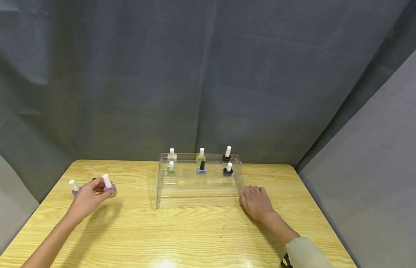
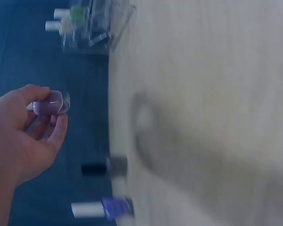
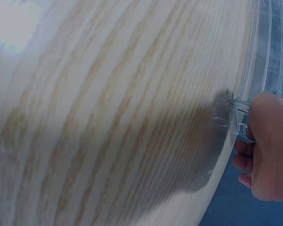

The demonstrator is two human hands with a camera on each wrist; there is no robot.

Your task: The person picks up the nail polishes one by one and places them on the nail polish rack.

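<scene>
My left hand [image 1: 85, 203] pinches a light purple nail polish bottle [image 1: 109, 187] with a white cap, held upright above the table's left side. The left wrist view shows this polish bottle [image 2: 49, 103] between thumb and fingers. Beside that hand stand a white-capped purple bottle [image 1: 73, 186] and a black-capped bottle [image 2: 115, 166], mostly hidden in the head view. A clear tiered display rack [image 1: 199, 192] carries several polish bottles on its two upper tiers. My right hand [image 1: 258, 204] holds the rack's front right corner, fingers curled against its side wall [image 3: 242, 115].
The rack stands at the back middle of a wood-grain table [image 1: 194, 238]. Behind it hangs a dark grey curtain [image 1: 201, 82]. A pale panel [image 1: 368, 149] borders the right side.
</scene>
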